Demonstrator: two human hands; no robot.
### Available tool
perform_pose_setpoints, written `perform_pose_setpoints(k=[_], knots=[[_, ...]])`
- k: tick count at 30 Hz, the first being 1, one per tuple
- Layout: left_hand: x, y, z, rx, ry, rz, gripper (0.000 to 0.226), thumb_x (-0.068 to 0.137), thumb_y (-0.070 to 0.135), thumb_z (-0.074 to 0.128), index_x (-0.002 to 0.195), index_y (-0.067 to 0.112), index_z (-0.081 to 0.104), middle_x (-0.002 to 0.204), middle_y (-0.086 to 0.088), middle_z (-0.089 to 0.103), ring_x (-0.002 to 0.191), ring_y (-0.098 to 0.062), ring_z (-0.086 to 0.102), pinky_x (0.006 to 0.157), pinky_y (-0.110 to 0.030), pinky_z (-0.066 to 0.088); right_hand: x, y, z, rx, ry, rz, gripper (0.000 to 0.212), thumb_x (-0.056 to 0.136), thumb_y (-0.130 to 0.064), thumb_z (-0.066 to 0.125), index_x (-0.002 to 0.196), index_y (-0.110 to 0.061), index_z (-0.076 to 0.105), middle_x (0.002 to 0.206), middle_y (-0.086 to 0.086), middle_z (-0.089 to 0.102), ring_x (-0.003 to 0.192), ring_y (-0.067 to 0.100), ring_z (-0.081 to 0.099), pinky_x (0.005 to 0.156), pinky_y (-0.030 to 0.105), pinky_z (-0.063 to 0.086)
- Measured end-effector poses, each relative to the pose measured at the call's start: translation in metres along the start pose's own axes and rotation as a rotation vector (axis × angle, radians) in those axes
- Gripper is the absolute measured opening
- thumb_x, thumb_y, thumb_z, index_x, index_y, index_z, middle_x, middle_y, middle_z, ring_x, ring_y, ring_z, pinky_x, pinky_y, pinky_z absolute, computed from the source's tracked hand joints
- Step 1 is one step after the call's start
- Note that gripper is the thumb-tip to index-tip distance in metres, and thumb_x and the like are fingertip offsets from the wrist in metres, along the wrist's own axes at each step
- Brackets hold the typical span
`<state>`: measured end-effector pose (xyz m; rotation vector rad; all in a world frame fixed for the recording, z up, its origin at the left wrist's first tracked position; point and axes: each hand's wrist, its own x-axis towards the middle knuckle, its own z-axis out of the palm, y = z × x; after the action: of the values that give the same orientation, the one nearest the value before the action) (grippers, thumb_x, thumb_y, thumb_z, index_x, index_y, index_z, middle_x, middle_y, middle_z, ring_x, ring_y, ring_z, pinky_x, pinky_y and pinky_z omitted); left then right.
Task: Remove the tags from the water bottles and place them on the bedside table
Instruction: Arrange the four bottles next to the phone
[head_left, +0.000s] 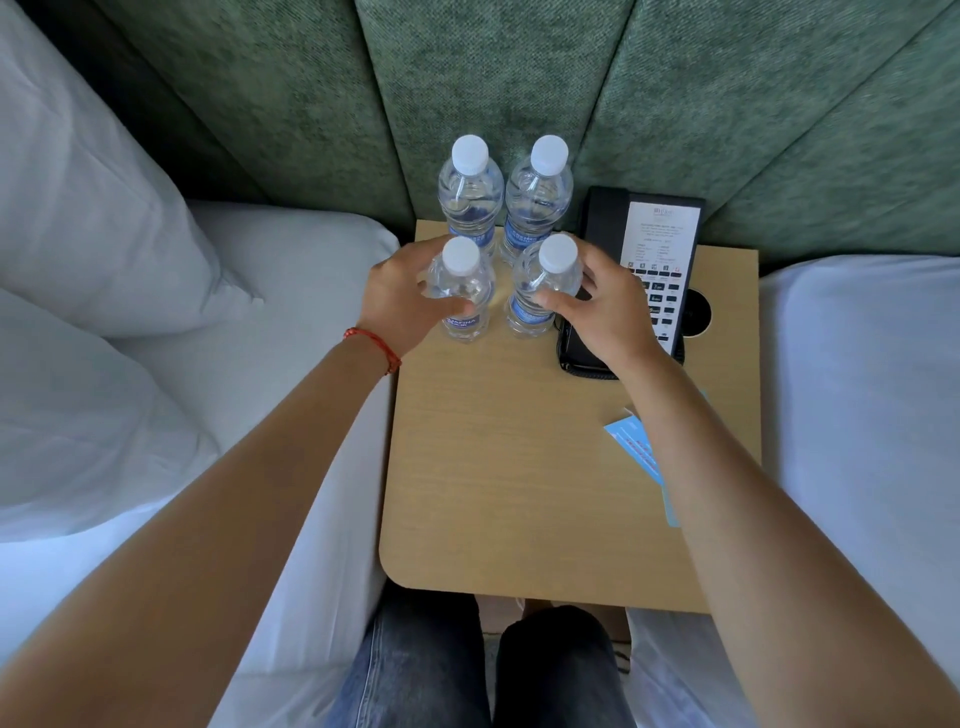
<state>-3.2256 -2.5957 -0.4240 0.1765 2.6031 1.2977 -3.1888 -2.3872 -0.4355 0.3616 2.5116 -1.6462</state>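
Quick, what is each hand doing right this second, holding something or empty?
Left hand: grips the front left bottle, fingers curled round it.
Right hand: grips the front right bottle, thumb and fingers round it.

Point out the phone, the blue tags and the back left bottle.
phone (655, 244), head view, on its white faceplate.
blue tags (636, 447), head view, on the top card.
back left bottle (469, 154), head view, on its cap.
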Motion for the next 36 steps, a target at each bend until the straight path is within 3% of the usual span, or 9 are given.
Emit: perform_pose_setpoints(k=[4, 10, 18, 23, 29, 32, 36], knots=[[0.0, -0.002, 0.004, -0.001, 0.015, 0.009, 0.062, 0.064, 0.014, 0.08, 0.121, 0.017, 0.057, 0.102, 0.009, 0.055, 0.096, -0.006, 0.049, 0.073, 0.01, 0.028, -0.001, 0.002, 0.004, 0.029, 0.025, 0.021, 0.065, 0.069, -0.016, 0.079, 0.127, -0.017, 0.051, 0.124, 0.002, 0.061, 0.117, 0.019, 0.055, 0.102, 0.043, 0.044], [0.004, 0.0, 0.01, -0.058, 0.049, 0.003, 0.059, 0.064, 0.014, 0.079, 0.119, 0.016, 0.058, 0.104, 0.009, 0.06, 0.098, -0.006, 0.054, 0.077, 0.006, 0.033, 0.002, 0.0, 0.007, 0.021, 0.031, 0.004, 0.063, 0.067, -0.021, 0.079, 0.124, -0.022, 0.053, 0.114, -0.005, 0.063, 0.109, 0.016, 0.06, 0.097, 0.042, 0.048], [0.022, 0.006, 0.011, -0.054, 0.075, -0.03, 0.06, 0.064, 0.014, 0.079, 0.12, 0.018, 0.058, 0.115, -0.004, 0.065, 0.104, -0.016, 0.059, 0.089, -0.02, 0.043, 0.014, -0.001, 0.012, 0.033, 0.044, 0.022, 0.066, 0.069, -0.021, 0.078, 0.128, -0.018, 0.05, 0.124, 0.004, 0.061, 0.116, 0.018, 0.056, 0.101, 0.043, 0.045], [0.027, 0.005, 0.01, -0.05, 0.075, -0.035, 0.06, 0.065, 0.013, 0.079, 0.121, 0.017, 0.057, 0.117, -0.003, 0.064, 0.103, -0.012, 0.057, 0.083, -0.006, 0.039, 0.021, -0.001, 0.014, 0.029, 0.052, 0.026, 0.067, 0.069, -0.022, 0.078, 0.129, -0.018, 0.05, 0.125, 0.004, 0.061, 0.118, 0.018, 0.055, 0.101, 0.042, 0.045], [0.028, 0.003, 0.009, -0.027, 0.067, -0.035, 0.059, 0.065, 0.015, 0.079, 0.121, 0.018, 0.057, 0.113, -0.006, 0.066, 0.092, -0.016, 0.057, 0.076, -0.005, 0.035, 0.024, -0.002, 0.015, 0.01, 0.061, 0.012, 0.067, 0.069, -0.023, 0.078, 0.13, -0.018, 0.049, 0.125, 0.004, 0.061, 0.117, 0.018, 0.056, 0.102, 0.042, 0.044], [0.029, 0.002, 0.009, 0.004, 0.058, -0.039, 0.059, 0.066, 0.017, 0.078, 0.121, 0.02, 0.057, 0.11, -0.007, 0.067, 0.098, -0.029, 0.056, 0.073, -0.007, 0.034, 0.024, -0.002, 0.015, 0.001, 0.065, 0.008, 0.067, 0.069, -0.022, 0.078, 0.13, -0.017, 0.049, 0.126, 0.005, 0.061, 0.117, 0.018, 0.056, 0.102, 0.042, 0.044], [0.029, 0.001, 0.008, -0.003, 0.039, -0.042, 0.061, 0.066, 0.017, 0.079, 0.122, 0.021, 0.056, 0.114, -0.004, 0.066, 0.101, -0.025, 0.058, 0.079, -0.012, 0.037, 0.023, -0.003, 0.014, -0.003, 0.051, 0.015, 0.068, 0.071, -0.023, 0.077, 0.132, -0.017, 0.046, 0.128, 0.005, 0.059, 0.12, 0.019, 0.053, 0.104, 0.043, 0.042]])
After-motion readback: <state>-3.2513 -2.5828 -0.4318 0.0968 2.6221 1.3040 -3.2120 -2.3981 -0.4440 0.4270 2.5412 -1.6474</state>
